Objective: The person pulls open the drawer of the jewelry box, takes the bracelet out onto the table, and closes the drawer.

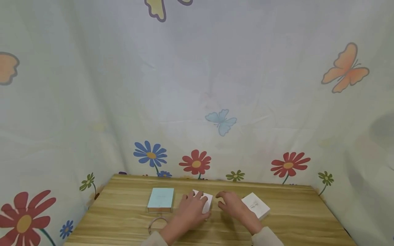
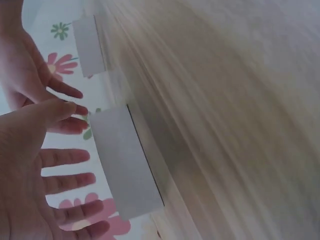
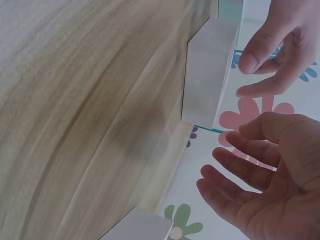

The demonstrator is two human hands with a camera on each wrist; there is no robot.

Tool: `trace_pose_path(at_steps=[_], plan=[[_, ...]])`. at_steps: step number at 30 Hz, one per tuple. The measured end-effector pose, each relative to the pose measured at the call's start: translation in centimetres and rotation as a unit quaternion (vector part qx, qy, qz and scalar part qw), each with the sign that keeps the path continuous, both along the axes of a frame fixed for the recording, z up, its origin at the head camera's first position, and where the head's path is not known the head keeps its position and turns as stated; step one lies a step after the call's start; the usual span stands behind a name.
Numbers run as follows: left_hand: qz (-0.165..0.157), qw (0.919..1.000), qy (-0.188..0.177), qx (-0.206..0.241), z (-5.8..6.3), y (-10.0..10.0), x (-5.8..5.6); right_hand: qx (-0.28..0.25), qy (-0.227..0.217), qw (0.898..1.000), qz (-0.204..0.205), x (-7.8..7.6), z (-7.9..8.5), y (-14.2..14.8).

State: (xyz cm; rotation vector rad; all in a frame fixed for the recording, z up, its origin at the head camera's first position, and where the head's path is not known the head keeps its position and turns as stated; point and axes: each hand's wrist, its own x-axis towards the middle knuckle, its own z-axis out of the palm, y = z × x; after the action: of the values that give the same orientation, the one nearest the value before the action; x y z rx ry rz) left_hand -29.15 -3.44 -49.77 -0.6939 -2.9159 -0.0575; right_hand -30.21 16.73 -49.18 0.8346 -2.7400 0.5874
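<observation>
My left hand (image 1: 191,210) is above a small white box (image 1: 208,201) in the middle of the table and hides much of it. In the left wrist view, the fingers of that hand (image 2: 30,175) are spread and extended above the box (image 2: 127,165), holding nothing. My right hand (image 1: 233,205) hovers between this box and a second white box (image 1: 258,206), which lies turned at an angle and bears small print. The right wrist view shows the right hand (image 3: 270,175) with loosely bent fingers, nothing between them, apart from the middle box (image 3: 207,75).
A light blue box (image 1: 161,198) stands to the left on the wood-grain table (image 1: 123,212). In front of it lies a thin, loop-shaped item (image 1: 150,226), partly behind the left forearm. A pale curtain (image 1: 197,85) printed with flowers and butterflies surrounds the table's back and sides.
</observation>
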Motion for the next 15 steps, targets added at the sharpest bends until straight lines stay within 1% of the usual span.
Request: trace_pose_path(at_steps=[3, 8, 12, 15], plan=[[0.021, 0.9998, -0.002, 0.002, -0.5, 0.6, -0.1, -0.003, -0.002, 1.000, -0.001, 0.0, 0.0, 0.1], [0.042, 0.9990, 0.015, 0.003, -1.4, 1.4, -0.2, -0.003, -0.004, 1.000, 0.002, 0.0, 0.0, 0.2], [0.048, 0.9984, 0.028, 0.008, -1.8, 1.7, -0.2, 0.001, -0.004, 1.000, 0.002, -0.1, -0.2, 0.2], [0.047, 0.9985, 0.030, 0.002, -1.9, 1.7, -0.3, 0.000, -0.006, 1.000, -0.002, -0.1, -0.2, 0.1]])
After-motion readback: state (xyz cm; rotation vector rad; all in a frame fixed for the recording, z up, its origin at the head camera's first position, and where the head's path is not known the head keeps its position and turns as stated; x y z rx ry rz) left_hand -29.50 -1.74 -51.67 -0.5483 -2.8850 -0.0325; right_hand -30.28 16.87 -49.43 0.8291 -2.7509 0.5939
